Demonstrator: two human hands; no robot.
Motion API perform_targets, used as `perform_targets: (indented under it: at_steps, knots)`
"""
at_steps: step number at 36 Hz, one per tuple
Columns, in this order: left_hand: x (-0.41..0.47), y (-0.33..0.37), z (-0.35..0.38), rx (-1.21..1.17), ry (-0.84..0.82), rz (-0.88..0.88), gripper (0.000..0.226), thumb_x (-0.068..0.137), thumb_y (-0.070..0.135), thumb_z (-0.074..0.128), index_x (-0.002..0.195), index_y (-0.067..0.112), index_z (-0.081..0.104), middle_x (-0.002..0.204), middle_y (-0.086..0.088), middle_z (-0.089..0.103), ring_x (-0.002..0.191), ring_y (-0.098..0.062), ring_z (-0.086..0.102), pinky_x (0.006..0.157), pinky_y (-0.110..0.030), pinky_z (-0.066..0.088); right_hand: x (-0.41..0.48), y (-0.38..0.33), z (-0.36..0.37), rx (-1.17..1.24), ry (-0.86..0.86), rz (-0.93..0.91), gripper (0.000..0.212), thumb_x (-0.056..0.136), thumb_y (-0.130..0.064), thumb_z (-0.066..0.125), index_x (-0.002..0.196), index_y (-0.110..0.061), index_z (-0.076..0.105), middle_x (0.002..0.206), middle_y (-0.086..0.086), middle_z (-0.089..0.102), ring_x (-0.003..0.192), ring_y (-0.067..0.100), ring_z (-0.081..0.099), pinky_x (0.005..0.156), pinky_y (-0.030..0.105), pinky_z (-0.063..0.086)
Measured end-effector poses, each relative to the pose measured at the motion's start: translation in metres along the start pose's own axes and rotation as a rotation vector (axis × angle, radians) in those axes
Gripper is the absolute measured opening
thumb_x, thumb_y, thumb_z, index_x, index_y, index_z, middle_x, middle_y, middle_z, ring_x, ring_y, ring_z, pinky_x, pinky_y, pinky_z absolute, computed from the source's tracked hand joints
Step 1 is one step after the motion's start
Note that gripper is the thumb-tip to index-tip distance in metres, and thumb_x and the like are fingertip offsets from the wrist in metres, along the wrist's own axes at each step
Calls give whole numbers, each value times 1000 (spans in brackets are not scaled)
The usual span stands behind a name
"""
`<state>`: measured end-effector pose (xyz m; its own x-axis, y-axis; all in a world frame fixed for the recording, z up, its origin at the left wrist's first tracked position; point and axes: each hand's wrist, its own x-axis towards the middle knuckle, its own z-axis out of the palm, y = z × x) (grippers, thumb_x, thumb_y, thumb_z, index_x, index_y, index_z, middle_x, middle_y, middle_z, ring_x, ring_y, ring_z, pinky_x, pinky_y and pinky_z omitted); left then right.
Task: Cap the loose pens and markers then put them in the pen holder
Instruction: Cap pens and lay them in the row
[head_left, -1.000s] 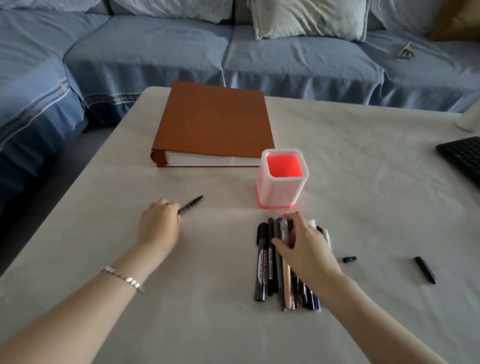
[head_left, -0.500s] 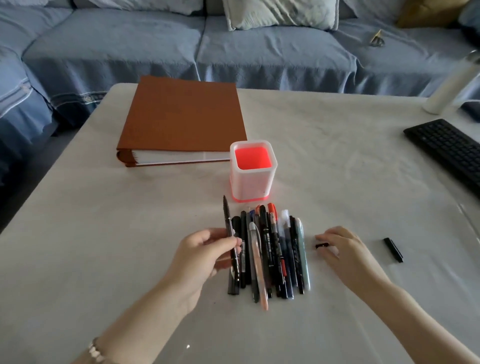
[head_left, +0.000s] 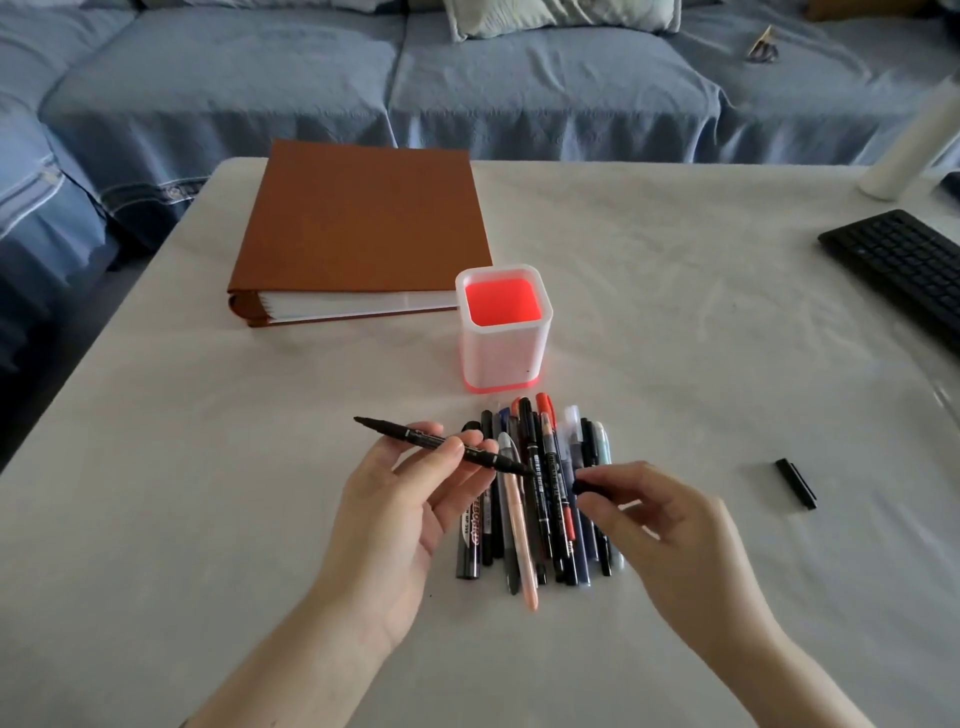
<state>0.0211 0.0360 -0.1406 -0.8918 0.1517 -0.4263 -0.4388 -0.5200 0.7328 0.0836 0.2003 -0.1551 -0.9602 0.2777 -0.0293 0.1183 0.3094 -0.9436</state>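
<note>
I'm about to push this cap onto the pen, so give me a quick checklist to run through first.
1. Pen gripped in the left hand: ok.
2. Cap pinched in the right hand: ok.
3. Pen's right end aimed at the cap: ok.
4. Cap's open end facing the pen: cannot tell.
5. Cap fits this pen: cannot tell.
6. Pen holder upright with room inside: ok.

Left hand (head_left: 400, 504), right hand (head_left: 670, 525): both bare; 2 bare forearms, short nails.
</note>
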Motion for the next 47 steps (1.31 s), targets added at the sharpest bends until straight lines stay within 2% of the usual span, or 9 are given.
perform_targets:
  at_steps: [11,17,22,29,33,37,39,42,47]
  knots:
    - [-8,-8,4,45,-9,56,14,82,-6,52,80,8,52,72,-10,71,73,-21,71,60,-23,56,0,-11,8,-56,-17,-64,28,75,-12,71,77,-40,68,77,-12,66,63,7,56,60,11,43]
    - [-16,-15,8,104,-1,98,14,80,-7,53,78,6,52,72,-12,72,72,-20,71,59,-22,55,-3,-15,11,-129,-68,-76,28,75,-18,71,79,-45,70,67,-28,64,65,1,59,60,7,42]
    - [-19,-20,11,151,11,149,17,81,-11,52,78,6,51,73,-11,73,75,-23,71,62,-23,56,-6,-11,14,-96,-30,-112,47,78,-15,69,70,-60,62,75,-15,69,64,10,64,60,18,48]
    - [-11,-26,13,261,-38,164,16,82,-9,54,77,6,53,71,-11,71,71,-20,70,63,-23,56,-4,-2,10,-4,-103,20,45,81,-10,63,68,-53,67,63,-16,69,59,2,62,54,9,44]
    - [4,-38,8,525,-20,168,11,86,2,57,78,10,60,64,-3,69,65,-13,67,65,-25,57,3,12,4,-189,-243,108,21,85,-27,61,68,-37,67,67,-7,70,60,3,60,56,13,45]
    - [11,-42,7,667,5,173,21,90,15,54,74,4,60,55,2,55,46,-6,57,47,-22,52,18,47,-26,-490,-33,120,12,85,-24,61,93,-23,70,81,-14,63,69,1,56,64,4,39]
    - [14,-41,4,733,16,177,18,89,17,55,73,14,63,44,8,49,39,-7,47,38,-21,42,26,65,-49,-623,128,133,19,85,-14,60,102,-15,67,101,-2,62,87,12,57,76,15,41]
    - [17,-39,-3,836,-9,207,18,88,20,56,74,23,66,38,8,41,39,-7,36,44,-21,34,36,85,-79,-832,282,251,33,84,-7,56,116,-11,60,122,16,53,114,36,44,96,40,37]
    - [17,-36,-7,864,-51,238,23,88,14,56,73,28,66,37,10,41,38,-5,32,41,-14,30,45,97,-100,-847,273,461,37,86,-13,51,123,-11,52,122,22,52,117,39,42,95,41,37]
